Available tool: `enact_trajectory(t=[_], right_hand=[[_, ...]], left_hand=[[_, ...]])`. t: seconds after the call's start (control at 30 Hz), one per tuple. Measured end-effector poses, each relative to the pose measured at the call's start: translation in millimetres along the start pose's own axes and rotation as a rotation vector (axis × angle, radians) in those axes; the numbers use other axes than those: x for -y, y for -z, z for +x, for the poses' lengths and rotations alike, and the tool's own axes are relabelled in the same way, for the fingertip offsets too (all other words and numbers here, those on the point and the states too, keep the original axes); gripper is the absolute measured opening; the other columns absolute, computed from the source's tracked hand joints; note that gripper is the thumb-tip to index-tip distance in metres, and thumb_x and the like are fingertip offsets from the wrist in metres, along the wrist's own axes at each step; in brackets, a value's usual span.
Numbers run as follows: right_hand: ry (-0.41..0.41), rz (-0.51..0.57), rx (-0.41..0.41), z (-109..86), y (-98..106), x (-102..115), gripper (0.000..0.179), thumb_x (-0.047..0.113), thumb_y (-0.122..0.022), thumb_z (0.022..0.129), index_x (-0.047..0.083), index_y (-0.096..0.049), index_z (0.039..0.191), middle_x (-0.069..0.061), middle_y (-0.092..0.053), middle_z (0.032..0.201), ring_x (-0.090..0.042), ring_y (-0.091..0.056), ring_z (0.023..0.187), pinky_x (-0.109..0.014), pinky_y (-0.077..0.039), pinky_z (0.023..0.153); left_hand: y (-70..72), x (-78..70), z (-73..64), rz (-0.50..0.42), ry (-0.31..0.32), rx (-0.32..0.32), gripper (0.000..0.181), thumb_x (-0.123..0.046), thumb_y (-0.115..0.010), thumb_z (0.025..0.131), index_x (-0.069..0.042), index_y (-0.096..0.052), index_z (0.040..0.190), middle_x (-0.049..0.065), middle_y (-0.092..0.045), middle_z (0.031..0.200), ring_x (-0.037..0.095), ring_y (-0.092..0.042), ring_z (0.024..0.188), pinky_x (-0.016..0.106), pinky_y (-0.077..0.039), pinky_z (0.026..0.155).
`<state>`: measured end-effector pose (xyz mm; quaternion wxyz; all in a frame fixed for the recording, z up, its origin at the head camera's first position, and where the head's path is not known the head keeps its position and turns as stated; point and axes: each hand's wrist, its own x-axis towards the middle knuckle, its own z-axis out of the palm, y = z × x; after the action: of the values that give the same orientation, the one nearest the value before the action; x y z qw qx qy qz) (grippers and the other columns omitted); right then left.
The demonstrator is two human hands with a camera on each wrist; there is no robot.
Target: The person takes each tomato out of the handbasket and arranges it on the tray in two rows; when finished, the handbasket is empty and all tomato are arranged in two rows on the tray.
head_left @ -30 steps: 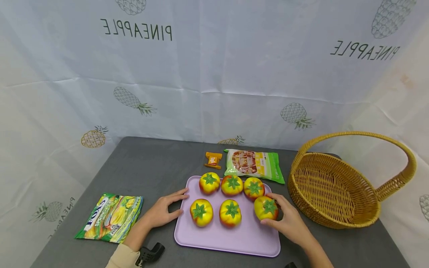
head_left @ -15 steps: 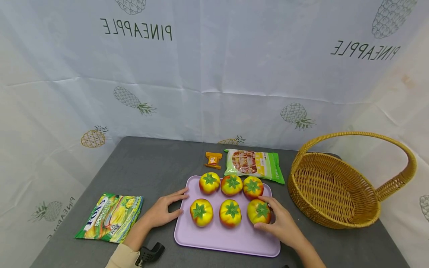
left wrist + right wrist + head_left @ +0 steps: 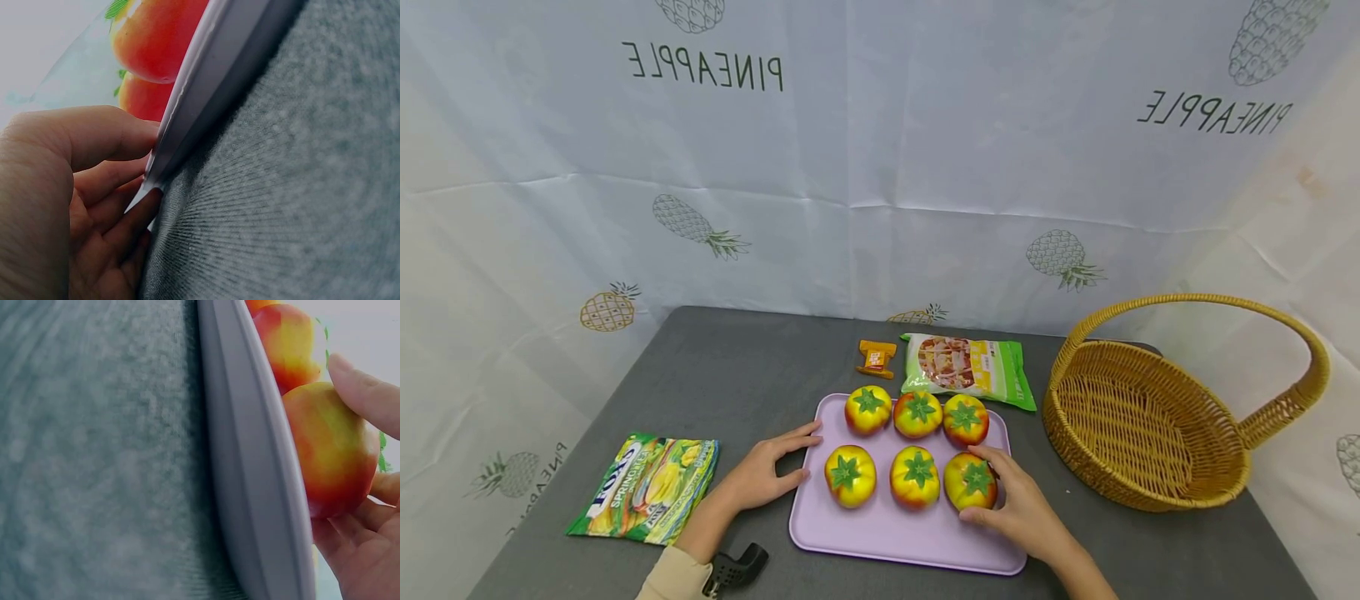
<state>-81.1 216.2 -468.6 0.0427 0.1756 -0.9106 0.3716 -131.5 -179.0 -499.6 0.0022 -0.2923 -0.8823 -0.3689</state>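
On the lilac tray (image 3: 910, 535) sit several yellow-and-red persimmon-like fruits with green star-shaped leaf tops, three at the back and three in front. The front-right persimmon (image 3: 970, 481) is between the thumb and fingers of my right hand (image 3: 1026, 508), which grips its right side. In the right wrist view this persimmon (image 3: 334, 450) rests behind the tray rim (image 3: 262, 450), with another persimmon (image 3: 290, 347) close by. My left hand (image 3: 767, 473) touches the tray's left edge with its fingertips, the fingers fairly straight. In the left wrist view the fingertips meet the rim (image 3: 181, 119).
A wicker basket (image 3: 1138, 492) with a tall handle stands right of the tray. Behind the tray lie a green-and-white food packet (image 3: 966, 367) and a small orange wrapped snack (image 3: 877, 358). A Fox's candy bag (image 3: 647, 487) lies at left. A white pineapple-print curtain (image 3: 865, 167) hangs behind.
My right hand has slid the front-right persimmon leftward on the tray, in line with the other two in front. The back-right persimmon has shifted slightly left. My left hand has stayed put.
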Motion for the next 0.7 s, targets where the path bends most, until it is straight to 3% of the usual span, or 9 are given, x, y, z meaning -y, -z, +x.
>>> enact_trajectory(t=[0.7], right_hand=[[-0.051,-0.012,0.021,-4.0,5.1,3.0,0.084,0.038,-0.082,0.068,0.008,-0.045,0.138,-0.007,-0.052,0.135,-0.025,-0.052,0.121,-0.052,-0.044,0.095]], left_hand=[[0.8,-1.7,0.6,-0.008,-0.011,-0.002,0.044,-0.021,-0.067,0.085,-0.016,-0.061,0.128,0.001,-0.048,0.144,0.026,-0.048,0.129,0.047,-0.043,0.101]])
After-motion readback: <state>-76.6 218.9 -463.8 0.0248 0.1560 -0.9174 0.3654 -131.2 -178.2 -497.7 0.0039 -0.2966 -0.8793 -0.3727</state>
